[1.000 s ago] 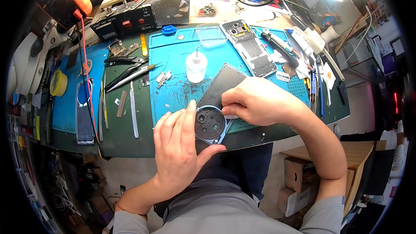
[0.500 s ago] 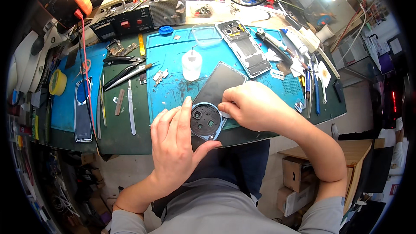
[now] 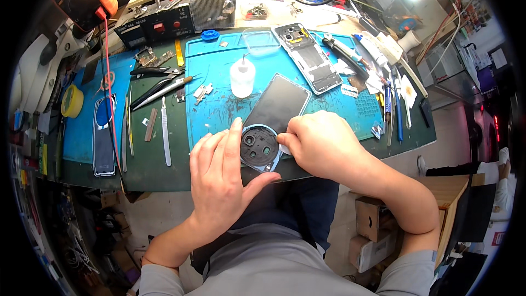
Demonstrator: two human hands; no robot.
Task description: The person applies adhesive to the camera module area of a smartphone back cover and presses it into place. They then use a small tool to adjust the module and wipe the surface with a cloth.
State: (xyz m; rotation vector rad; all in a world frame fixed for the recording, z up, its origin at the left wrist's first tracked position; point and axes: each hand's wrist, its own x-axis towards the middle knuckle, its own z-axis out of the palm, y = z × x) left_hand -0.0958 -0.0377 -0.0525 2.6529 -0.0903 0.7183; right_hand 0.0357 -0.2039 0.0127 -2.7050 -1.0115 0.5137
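A dark phone back cover (image 3: 278, 98) lies tilted over the blue mat's near edge. Its near end carries a round black camera ring (image 3: 259, 147) with several openings and a pale blue rim. My left hand (image 3: 222, 181) grips this end, fingers stretched along the left side and thumb at the near corner. At the ring's right edge, my right hand (image 3: 323, 141) is closed in a pinch on a thin pale piece, mostly hidden by the fingers. A white dropper bottle (image 3: 242, 78) stands just beyond the cover.
An opened phone body (image 3: 308, 59) lies at the far right of the blue mat (image 3: 211, 115). Pliers (image 3: 156, 90), tweezers and a scalpel-like tool (image 3: 165, 137) lie to the left, beside another phone panel (image 3: 104, 148). Several pens and tools crowd the right side.
My right fingers have shifted slightly at the ring's right edge. The cover and ring show a little more squarely; the whole view has moved slightly. My left hand keeps its grip.
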